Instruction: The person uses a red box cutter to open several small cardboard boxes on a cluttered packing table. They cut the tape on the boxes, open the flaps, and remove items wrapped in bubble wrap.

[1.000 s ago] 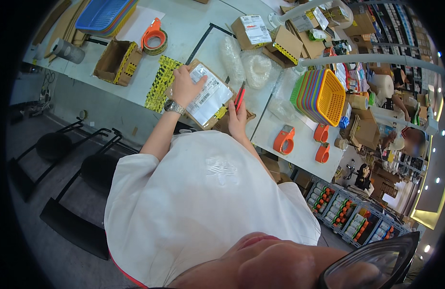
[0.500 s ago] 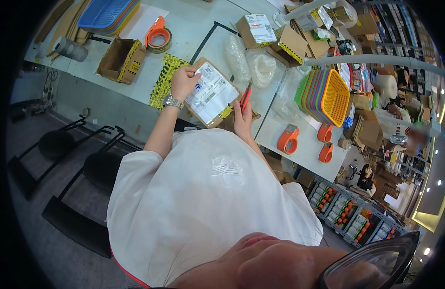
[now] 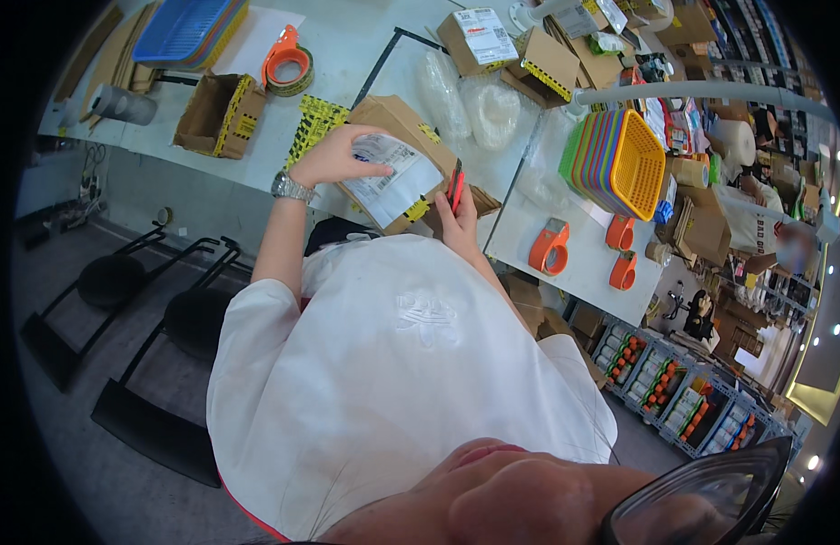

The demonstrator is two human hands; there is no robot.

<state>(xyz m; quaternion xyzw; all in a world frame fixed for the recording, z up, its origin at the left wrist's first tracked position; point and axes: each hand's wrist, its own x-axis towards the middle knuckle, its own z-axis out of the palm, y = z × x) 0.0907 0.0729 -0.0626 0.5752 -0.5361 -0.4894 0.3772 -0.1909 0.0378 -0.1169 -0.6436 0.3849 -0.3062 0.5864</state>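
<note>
A flat brown cardboard parcel [image 3: 390, 113] with strips of yellow-and-black tape lies at the table's near edge. Over it is a white shipping label [image 3: 397, 182], its far end bent up off the cardboard. My left hand [image 3: 333, 158], wearing a metal watch, grips the label's left side, thumb on the printed face; its other fingers are mostly hidden. On the parcel's right, my right hand [image 3: 458, 222] is closed around a slim red-and-black cutter [image 3: 455, 186], its tip pointing away from me. Whether that hand also touches the parcel, I cannot tell.
Yellow-and-black tape strips [image 3: 313, 125] lie left of the parcel, near an open carton [image 3: 218, 113] and a tape dispenser [image 3: 288, 68]. Clear plastic wrap [image 3: 488, 109] sits beyond. To the right are stacked baskets [image 3: 611, 163] and orange dispensers [image 3: 550, 247]. Black chairs [image 3: 156, 427] stand at left.
My left hand has moved left and nearer, bending the label's far end up from the parcel, where it lay flat before. My right hand keeps the cutter. The view has shifted slightly.
</note>
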